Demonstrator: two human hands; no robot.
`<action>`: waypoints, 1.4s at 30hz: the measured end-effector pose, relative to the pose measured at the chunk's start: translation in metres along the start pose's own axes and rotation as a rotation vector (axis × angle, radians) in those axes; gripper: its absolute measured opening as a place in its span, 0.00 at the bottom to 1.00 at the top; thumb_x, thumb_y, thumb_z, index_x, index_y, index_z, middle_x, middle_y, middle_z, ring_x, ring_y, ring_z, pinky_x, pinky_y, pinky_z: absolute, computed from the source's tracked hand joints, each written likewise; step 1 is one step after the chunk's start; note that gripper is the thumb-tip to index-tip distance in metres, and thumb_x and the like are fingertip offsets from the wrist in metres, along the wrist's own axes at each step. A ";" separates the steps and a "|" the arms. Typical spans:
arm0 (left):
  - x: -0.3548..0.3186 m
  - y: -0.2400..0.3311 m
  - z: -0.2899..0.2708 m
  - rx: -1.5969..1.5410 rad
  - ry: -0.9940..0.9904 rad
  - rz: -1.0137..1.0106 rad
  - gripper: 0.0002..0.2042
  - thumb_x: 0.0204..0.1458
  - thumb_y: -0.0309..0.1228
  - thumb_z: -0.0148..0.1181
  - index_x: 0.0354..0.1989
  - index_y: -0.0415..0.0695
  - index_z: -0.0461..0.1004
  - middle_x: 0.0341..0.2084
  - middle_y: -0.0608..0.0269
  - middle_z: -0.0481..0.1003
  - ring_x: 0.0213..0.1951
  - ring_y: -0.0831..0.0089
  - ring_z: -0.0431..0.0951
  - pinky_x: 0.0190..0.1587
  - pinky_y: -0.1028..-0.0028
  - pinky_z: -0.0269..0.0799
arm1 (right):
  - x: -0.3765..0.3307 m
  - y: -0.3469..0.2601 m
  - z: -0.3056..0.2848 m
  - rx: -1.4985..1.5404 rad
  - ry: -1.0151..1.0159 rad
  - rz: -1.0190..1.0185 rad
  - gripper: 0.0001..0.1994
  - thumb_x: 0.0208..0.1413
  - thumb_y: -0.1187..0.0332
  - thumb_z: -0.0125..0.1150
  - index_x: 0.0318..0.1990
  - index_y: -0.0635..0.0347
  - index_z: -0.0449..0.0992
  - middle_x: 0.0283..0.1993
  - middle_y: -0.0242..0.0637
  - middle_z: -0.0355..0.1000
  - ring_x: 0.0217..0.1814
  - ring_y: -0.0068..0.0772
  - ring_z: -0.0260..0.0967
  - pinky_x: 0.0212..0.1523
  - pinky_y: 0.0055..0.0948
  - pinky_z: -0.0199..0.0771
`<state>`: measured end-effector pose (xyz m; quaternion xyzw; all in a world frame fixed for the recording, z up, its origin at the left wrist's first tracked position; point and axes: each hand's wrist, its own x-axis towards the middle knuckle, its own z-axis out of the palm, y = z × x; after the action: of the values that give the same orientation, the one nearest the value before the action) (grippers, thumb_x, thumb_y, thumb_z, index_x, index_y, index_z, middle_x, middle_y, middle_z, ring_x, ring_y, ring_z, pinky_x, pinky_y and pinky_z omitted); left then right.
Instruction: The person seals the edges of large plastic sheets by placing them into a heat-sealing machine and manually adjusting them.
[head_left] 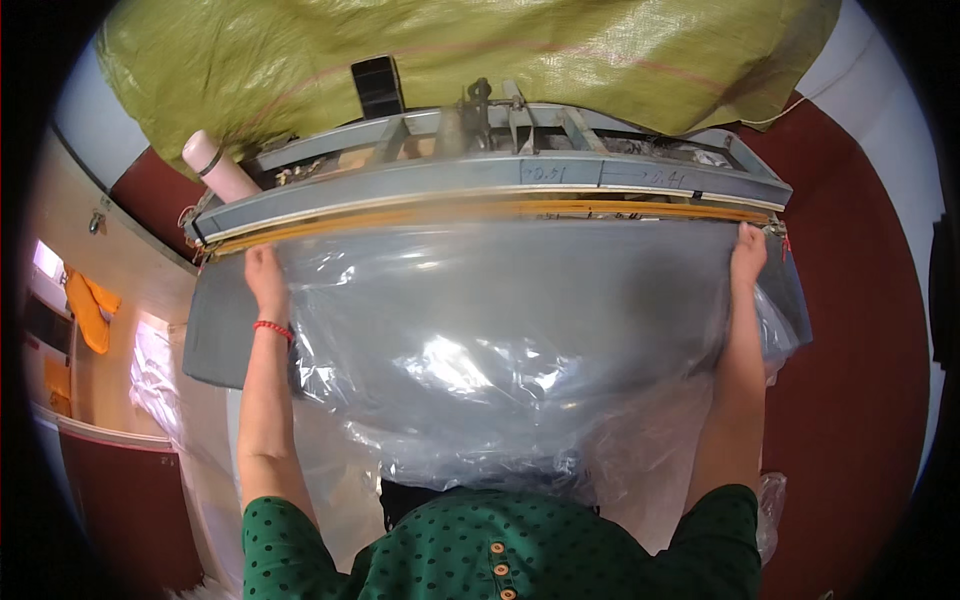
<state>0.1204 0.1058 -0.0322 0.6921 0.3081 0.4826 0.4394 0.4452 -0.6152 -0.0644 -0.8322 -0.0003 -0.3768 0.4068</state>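
A wide sheet of clear plastic film [480, 340] lies spread over a grey machine table [215, 340], its far edge tucked under a long grey sealing bar [480, 180] with a yellow-brown strip beneath it. My left hand [264, 275], with a red bracelet at the wrist, presses on the film's left edge just below the bar. My right hand [748, 252] holds the film's right edge near the bar's right end. The film bunches and hangs down toward my body.
A yellow-green woven sack [480, 50] lies behind the machine. A pale pink roll [218, 165] and a black phone [377, 85] stand on the frame at the back. More clear plastic [160, 380] is piled at the left. Red floor [860, 380] extends right.
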 end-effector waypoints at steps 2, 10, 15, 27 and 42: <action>0.014 -0.019 -0.002 -0.064 0.009 -0.001 0.08 0.54 0.31 0.51 0.25 0.43 0.67 0.18 0.73 0.65 0.20 0.84 0.60 0.22 0.82 0.57 | 0.008 -0.009 0.028 0.131 -0.008 0.142 0.12 0.56 0.62 0.58 0.32 0.64 0.72 0.29 0.34 0.72 0.32 0.23 0.66 0.38 0.26 0.67; 0.028 -0.029 0.010 0.002 0.041 0.011 0.07 0.52 0.31 0.56 0.26 0.44 0.66 0.17 0.73 0.65 0.19 0.86 0.61 0.20 0.81 0.58 | 0.014 -0.007 0.042 -0.035 0.114 0.199 0.11 0.52 0.63 0.61 0.32 0.64 0.72 0.28 0.36 0.73 0.31 0.29 0.69 0.38 0.28 0.68; 0.030 -0.029 0.003 -0.040 0.159 -0.001 0.08 0.50 0.31 0.56 0.29 0.42 0.64 0.20 0.70 0.66 0.21 0.84 0.63 0.23 0.82 0.60 | 0.018 -0.013 0.035 0.118 0.194 0.248 0.09 0.52 0.68 0.59 0.36 0.64 0.72 0.34 0.39 0.72 0.35 0.30 0.68 0.40 0.28 0.68; -0.003 0.004 -0.029 0.479 0.103 0.384 0.15 0.54 0.31 0.51 0.45 0.33 0.67 0.38 0.47 0.71 0.42 0.57 0.72 0.47 0.67 0.66 | -0.007 -0.067 -0.014 0.255 -0.172 0.067 0.14 0.58 0.60 0.56 0.35 0.65 0.74 0.29 0.27 0.68 0.32 0.16 0.61 0.34 0.20 0.63; -0.134 0.132 -0.039 -0.408 -0.662 -0.154 0.11 0.57 0.36 0.53 0.39 0.42 0.76 0.40 0.66 0.74 0.37 0.81 0.71 0.38 0.82 0.62 | -0.083 -0.096 -0.164 -0.166 -0.113 -0.139 0.12 0.58 0.64 0.54 0.39 0.65 0.75 0.39 0.40 0.74 0.42 0.32 0.70 0.46 0.29 0.67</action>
<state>0.0378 -0.0519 0.0396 0.6837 0.0986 0.2502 0.6784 0.2541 -0.6367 0.0115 -0.8809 -0.0495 -0.3553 0.3089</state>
